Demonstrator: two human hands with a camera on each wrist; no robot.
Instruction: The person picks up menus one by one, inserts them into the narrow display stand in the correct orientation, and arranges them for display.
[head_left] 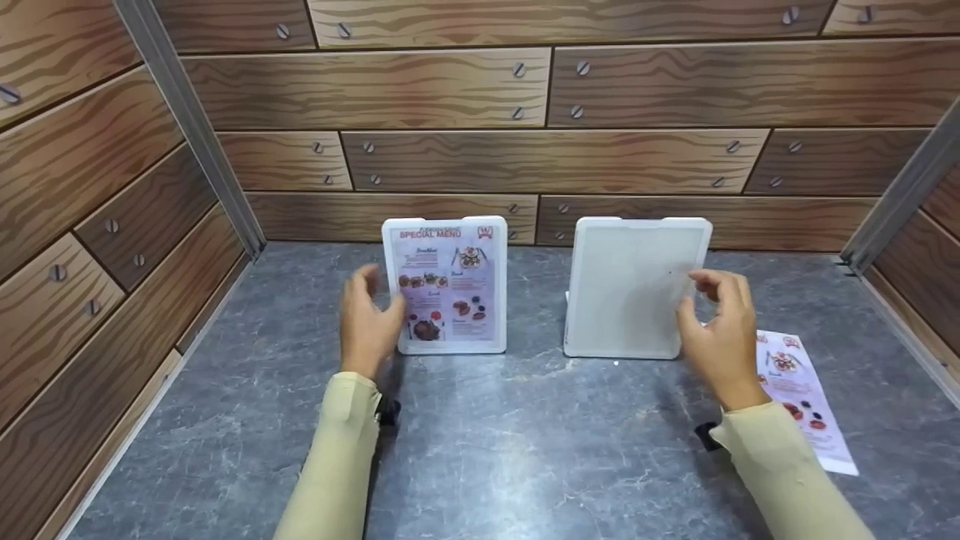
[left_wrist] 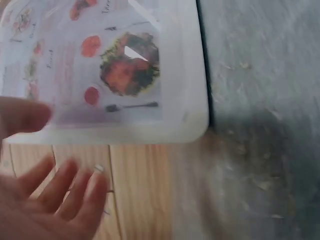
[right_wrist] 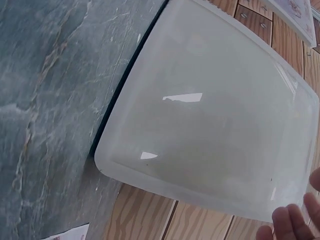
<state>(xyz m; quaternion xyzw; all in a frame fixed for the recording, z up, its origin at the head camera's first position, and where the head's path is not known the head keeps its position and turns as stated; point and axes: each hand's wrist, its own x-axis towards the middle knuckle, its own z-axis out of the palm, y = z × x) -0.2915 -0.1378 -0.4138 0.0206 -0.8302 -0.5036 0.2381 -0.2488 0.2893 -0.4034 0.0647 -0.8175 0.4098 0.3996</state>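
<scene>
Left hand (head_left: pixel 367 324): thumb and fingers parted, beside menu stand (head_left: pixel 452 289) | right hand (head_left: pixel 721 336): spread likewise (loosely curved), near blank stand (head_left: pixel 634 292)

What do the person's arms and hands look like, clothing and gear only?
Plain pale-khaki long sleeves: left sleeve, right sleeve. The left hand and right hand are ungloved. A small black item pokes out at the left wrist and right wrist; details too small to tell.
</scene>
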